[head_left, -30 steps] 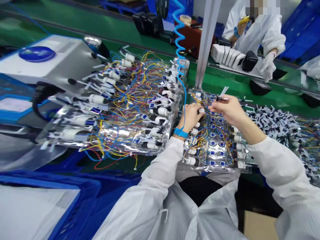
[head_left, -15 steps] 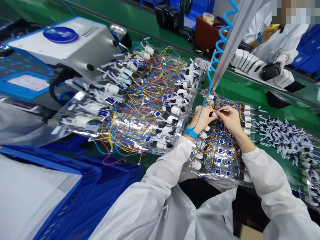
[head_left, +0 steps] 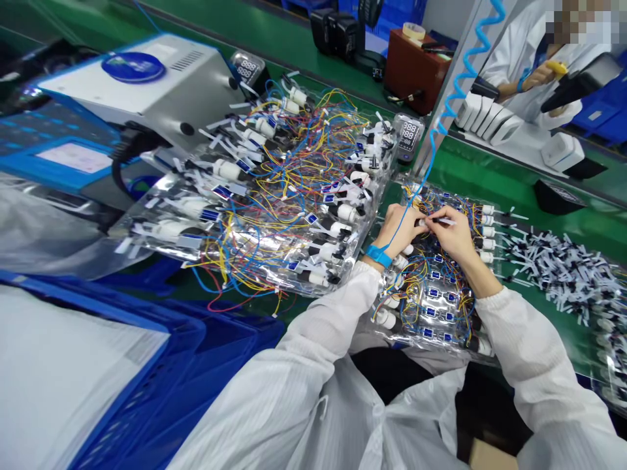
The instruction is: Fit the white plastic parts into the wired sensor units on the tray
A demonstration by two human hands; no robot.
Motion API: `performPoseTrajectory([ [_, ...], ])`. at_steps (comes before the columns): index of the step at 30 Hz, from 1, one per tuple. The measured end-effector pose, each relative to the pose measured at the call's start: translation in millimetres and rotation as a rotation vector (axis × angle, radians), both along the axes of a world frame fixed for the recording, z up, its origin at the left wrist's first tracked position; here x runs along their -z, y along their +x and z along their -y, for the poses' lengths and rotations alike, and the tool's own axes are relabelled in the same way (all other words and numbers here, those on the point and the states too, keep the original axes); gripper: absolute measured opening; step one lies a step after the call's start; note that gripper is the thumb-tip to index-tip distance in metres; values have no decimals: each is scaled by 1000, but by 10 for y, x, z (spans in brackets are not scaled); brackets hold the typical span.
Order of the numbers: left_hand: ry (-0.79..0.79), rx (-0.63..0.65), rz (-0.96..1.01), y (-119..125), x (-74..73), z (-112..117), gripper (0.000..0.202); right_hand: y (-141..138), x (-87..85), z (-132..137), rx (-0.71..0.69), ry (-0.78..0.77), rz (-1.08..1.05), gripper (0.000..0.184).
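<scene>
- Far left: blue plastic crate (head_left: 183, 352), white sheet inside; grey-white boxy machine (head_left: 196, 88) behind it, blue round disc (head_left: 133, 67) on top.
- Next: large clear plastic tray (head_left: 255, 243), white cylindrical parts along both sides, red/yellow/blue wires tangled across middle.
- Left hand (head_left: 402, 228): forearm angled up and inward, blue strap (head_left: 379, 255) on wrist, back of hand up. Thumb and index together, pinching small white part (head_left: 422, 222); exact contact partly hidden by fingers.
- That part: between the two hands, over smaller clear plastic tray (head_left: 416, 338) with wires and rows of little blue-screened pieces.
- Right hand (head_left: 453, 232): forearm slants in from lower right, wrist bent inward, fingers curled. Thumb and fingertips together on slim white strip (head_left: 445, 222), end sticking out rightward; tips meet left hand's.
- Right: loose heap of black-and-white strip-ended pieces (head_left: 563, 267) on green surface (head_left: 548, 326).
- Upper right: co-worker's hand (head_left: 537, 78) gripping yellow item (head_left: 557, 68).
</scene>
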State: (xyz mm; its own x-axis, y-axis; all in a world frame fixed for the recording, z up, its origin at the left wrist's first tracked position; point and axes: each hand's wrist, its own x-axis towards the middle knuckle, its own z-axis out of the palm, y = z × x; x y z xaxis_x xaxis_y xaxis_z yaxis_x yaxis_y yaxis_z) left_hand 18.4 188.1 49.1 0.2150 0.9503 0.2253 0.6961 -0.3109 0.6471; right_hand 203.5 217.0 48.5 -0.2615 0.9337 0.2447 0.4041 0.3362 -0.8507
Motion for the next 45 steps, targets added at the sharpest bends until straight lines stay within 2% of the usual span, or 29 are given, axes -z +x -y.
performPoseTrajectory([
  [4,1,1,-11,10,36,-12,21,15,-81,39,-37,151,199,4],
  [8,12,11,-11,14,48,-12,21,-2,-144,81,-110,299,331,13],
  [16,33,-20,-15,18,59,-13,15,55,-220,-10,-274,229,313,24],
  [20,52,-28,-10,22,82,-18,15,4,-308,-45,-207,254,412,10],
  [23,58,-29,-7,23,90,-17,16,-46,-337,-47,-176,271,454,10],
  [30,43,-44,-44,37,84,-21,10,-69,-281,-30,-199,319,495,20],
  [37,4,-30,13,20,7,38,13,-46,-193,-34,-181,214,384,18],
  [42,23,-97,47,64,-24,176,18,93,-69,29,-187,105,282,36],
  [45,25,-127,66,142,-10,247,14,138,-30,89,-172,129,330,27],
])
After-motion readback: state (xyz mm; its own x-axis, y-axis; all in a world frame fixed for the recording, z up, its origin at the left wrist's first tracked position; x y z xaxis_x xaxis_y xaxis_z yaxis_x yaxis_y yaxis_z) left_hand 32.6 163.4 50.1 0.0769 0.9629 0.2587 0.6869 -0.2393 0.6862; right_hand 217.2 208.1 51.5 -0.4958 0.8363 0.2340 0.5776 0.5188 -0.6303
